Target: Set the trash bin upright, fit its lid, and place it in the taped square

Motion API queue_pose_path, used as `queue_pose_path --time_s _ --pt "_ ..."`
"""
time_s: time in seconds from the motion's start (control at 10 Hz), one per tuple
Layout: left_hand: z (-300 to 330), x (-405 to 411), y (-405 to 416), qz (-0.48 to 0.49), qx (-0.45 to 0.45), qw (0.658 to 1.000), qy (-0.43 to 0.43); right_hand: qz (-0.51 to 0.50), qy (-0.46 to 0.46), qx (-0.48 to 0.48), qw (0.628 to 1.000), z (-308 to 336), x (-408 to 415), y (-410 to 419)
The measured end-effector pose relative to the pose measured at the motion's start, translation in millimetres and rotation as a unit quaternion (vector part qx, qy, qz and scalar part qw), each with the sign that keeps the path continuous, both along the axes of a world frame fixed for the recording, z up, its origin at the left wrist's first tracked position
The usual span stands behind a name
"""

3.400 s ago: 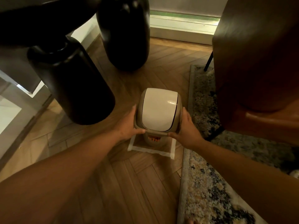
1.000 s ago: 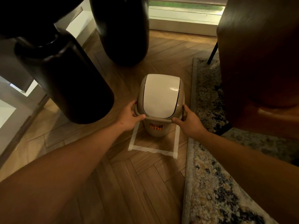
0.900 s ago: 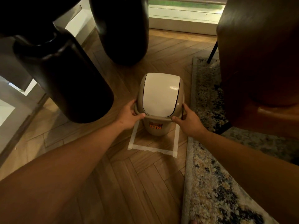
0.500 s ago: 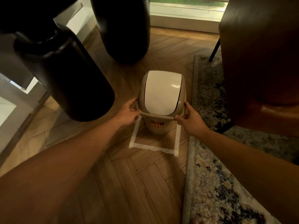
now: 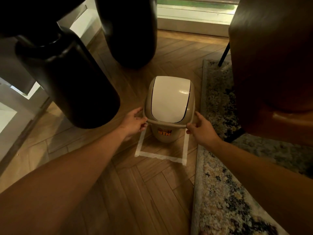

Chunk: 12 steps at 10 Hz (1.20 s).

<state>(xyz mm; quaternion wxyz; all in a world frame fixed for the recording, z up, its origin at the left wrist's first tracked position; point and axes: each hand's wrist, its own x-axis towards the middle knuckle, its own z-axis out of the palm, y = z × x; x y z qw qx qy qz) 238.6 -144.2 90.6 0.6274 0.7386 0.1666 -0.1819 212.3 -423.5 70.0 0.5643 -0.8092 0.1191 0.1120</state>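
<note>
A small beige trash bin (image 5: 165,136) with an orange "BIN" label stands upright on the wooden floor. Its base sits inside the white taped square (image 5: 160,156). The swing lid (image 5: 169,99), beige frame with a white flap, is seated on top of it. My left hand (image 5: 134,122) pinches the lid's rim at the near left corner. My right hand (image 5: 200,127) holds the rim at the near right corner with thumb and fingers. The far side of the taped square is hidden behind the bin.
Two thick black table legs (image 5: 67,78) (image 5: 128,31) rise to the left and behind the bin. A patterned rug (image 5: 220,192) borders the square on the right. A brown leather chair (image 5: 274,65) stands over the rug. A bright window sill (image 5: 193,16) runs along the back.
The bin came down into the taped square and rests there. My hands slid from gripping its sides to lighter fingertip holds on the lid rim.
</note>
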Motion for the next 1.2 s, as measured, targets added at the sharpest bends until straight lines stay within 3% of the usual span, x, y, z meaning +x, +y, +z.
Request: queue_pose_path --time_s 0.1,0.2,0.4,0.9,1.2 --pt "-3 2 -1 0.006 0.017 1.000 -0.007 0.014 -0.017 -0.027 0.999 1 0 0" --pt "-6 3 -2 -0.012 0.079 0.995 -0.063 0.062 -0.087 -0.122 0.987 6 -4 1" --pt "-7 -1 -6 -0.073 0.182 0.968 -0.157 0.075 -0.118 -0.167 0.976 5 -7 4" --pt "-15 4 -2 -0.090 0.208 0.962 -0.149 0.069 -0.109 -0.159 0.979 7 -7 4" --pt "-10 3 0 -0.075 0.245 0.953 -0.158 0.062 -0.106 -0.215 0.969 23 -5 0"
